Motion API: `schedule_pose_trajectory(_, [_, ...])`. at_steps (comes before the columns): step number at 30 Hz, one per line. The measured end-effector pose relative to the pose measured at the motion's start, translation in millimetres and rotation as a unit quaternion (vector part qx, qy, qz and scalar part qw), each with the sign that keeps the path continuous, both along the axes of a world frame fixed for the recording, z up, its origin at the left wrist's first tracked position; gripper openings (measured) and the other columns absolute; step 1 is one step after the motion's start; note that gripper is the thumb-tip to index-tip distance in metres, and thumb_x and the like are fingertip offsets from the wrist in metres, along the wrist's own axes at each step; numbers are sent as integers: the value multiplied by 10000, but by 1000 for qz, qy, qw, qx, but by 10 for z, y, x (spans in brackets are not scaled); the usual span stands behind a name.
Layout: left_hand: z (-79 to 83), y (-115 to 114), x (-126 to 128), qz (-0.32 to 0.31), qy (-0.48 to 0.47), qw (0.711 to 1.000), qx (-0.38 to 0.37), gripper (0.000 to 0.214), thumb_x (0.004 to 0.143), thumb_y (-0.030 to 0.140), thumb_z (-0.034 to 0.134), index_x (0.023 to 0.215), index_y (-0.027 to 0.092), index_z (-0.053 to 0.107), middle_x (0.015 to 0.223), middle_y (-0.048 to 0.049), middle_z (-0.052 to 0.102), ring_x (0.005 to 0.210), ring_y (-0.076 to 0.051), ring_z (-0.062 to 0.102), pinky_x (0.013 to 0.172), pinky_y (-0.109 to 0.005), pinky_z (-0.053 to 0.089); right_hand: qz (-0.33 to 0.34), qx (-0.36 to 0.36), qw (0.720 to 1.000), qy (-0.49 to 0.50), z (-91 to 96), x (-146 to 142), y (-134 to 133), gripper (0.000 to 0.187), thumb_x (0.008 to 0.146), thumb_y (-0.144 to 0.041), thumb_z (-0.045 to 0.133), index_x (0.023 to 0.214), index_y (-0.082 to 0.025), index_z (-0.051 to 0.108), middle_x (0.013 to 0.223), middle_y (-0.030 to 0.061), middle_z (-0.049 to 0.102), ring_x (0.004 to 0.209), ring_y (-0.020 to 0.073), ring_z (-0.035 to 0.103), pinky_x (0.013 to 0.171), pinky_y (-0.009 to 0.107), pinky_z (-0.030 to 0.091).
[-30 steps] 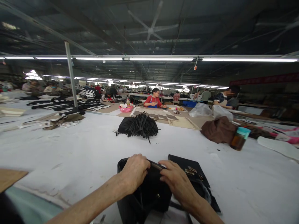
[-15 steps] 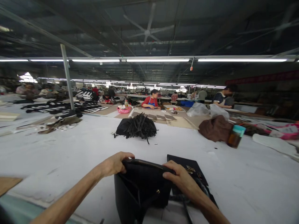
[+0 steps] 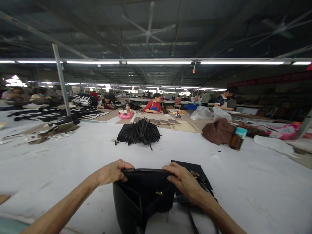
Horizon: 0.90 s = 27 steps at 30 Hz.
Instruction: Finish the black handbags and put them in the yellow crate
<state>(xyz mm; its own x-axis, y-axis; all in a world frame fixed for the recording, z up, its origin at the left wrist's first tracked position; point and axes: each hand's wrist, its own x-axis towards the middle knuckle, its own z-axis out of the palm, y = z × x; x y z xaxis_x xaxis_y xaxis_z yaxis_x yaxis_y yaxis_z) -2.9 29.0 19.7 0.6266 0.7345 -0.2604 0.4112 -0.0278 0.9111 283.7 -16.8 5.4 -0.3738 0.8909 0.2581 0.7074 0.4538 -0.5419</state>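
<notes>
A black handbag (image 3: 146,191) stands open at the near edge of the white table, with small gold-coloured hardware inside. My left hand (image 3: 113,172) pinches the far rim at its left corner, thumb inside the opening. My right hand (image 3: 182,178) grips the same rim towards its right end, fingers curled over the edge. Behind my right wrist lies a flat black piece (image 3: 195,170) with gold-coloured fittings, partly covered by my hand. Dark straps hang below my right forearm, and the bag's lower part runs out of view.
A heap of black strips (image 3: 142,133) lies ahead on the white table (image 3: 85,156). To the right are a brown cloth (image 3: 218,131) and a teal-lidded bottle (image 3: 238,139). A pink basket (image 3: 125,115) stands farther off. A co-worker in red (image 3: 153,105) sits opposite.
The view has turned slightly right, so the surroundings sit farther left. My right hand has shifted left along the rim, closer to my left hand. Both still hold the bag.
</notes>
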Motion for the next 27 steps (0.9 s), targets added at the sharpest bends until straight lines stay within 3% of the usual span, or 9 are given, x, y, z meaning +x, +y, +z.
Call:
schedule_pose_trajectory(3, [-23,-14,19,8,-16,1000,-6,286,543,120,499,797,130,631,702,8,617,642,-138,528,597,-208,404,10,21,999,-30,43,-45,-29,299,809,-172,392,1029,-278,564,984,2,544,862,144,511,788,259,359])
schedule_pose_trajectory(9, [-45,-34,17,21,-35,999,-11,289,550,99,497,806,120,629,726,-4,630,653,-144,543,602,-212,407,5,28,998,-56,34,-96,3,204,843,-325,422,821,-229,601,919,-2,536,801,133,510,752,241,364])
schedule_pose_trajectory(15, [2,-3,-30,-16,-7,1000,-2,312,561,101,493,831,137,646,748,8,643,682,-147,554,606,-201,412,40,28,999,23,-102,-57,150,206,841,-259,448,713,-186,592,795,-12,526,727,112,506,675,217,365])
schedule_pose_trajectory(27, [24,-4,-37,-31,-7,999,-21,319,617,160,563,927,155,633,841,3,657,744,-159,571,655,-208,424,60,35,998,-11,-63,-47,241,243,855,-271,431,697,-183,592,786,-5,537,702,109,503,674,220,371])
